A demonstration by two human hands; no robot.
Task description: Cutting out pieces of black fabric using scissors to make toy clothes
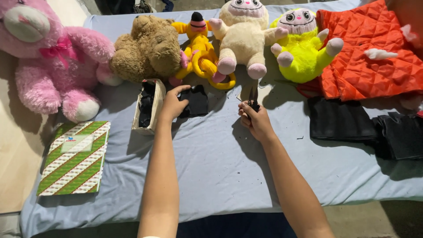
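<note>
Seen from the head camera, the left hand (172,105) rested with loose fingers on a black cloth piece (195,101), which lay just right of it beside a small box (155,106). The right hand (254,121) was clenched around scissors (253,98), blades pointing away, handles hidden.

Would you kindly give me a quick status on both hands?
Left hand on black fabric piece. Right hand gripping scissors, blades up. Small cardboard box beside left hand.

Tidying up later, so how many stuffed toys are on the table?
5: pink bear far left, brown bear, yellow monkey, cream doll, neon-yellow doll.
</note>
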